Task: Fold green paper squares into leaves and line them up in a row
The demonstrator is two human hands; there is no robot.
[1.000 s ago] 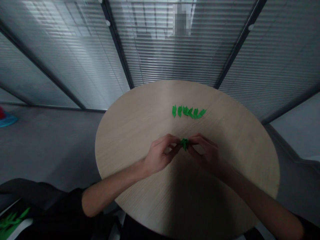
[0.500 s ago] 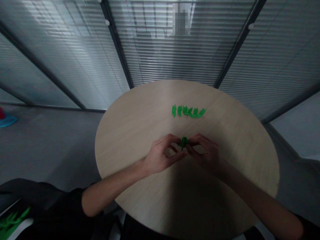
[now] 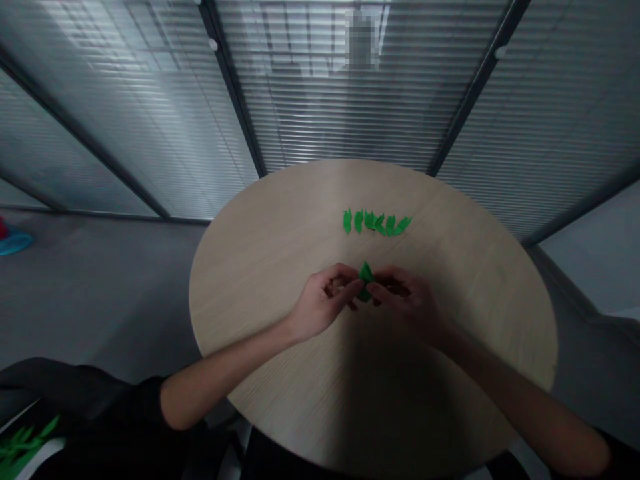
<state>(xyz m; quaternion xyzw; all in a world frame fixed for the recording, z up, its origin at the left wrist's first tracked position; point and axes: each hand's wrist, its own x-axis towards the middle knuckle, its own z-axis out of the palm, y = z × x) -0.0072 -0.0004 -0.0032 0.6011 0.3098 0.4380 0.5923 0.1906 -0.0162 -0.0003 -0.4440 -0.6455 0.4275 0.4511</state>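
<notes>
Over the middle of the round table, my left hand and my right hand face each other, both closed on one small green leaf. The thumb and fingers of each hand pinch it from either side. A pointed part of the leaf stands up above the fingertips, while my thumbs hide some of its lower part. Whether it is real or artificial, I cannot tell. Farther back lies a row of several similar green leaves, set side by side on the wood and apart from my hands.
The round light-wood table stands close to a glass wall with blinds. At the lower left, more green leafy sprigs lie beside a dark chair. A blue and red object is on the floor, far left.
The held leaf has been turned, and its broad face now shows with a point upward. My thumbs have moved up onto it. The row of leaves stays put.
</notes>
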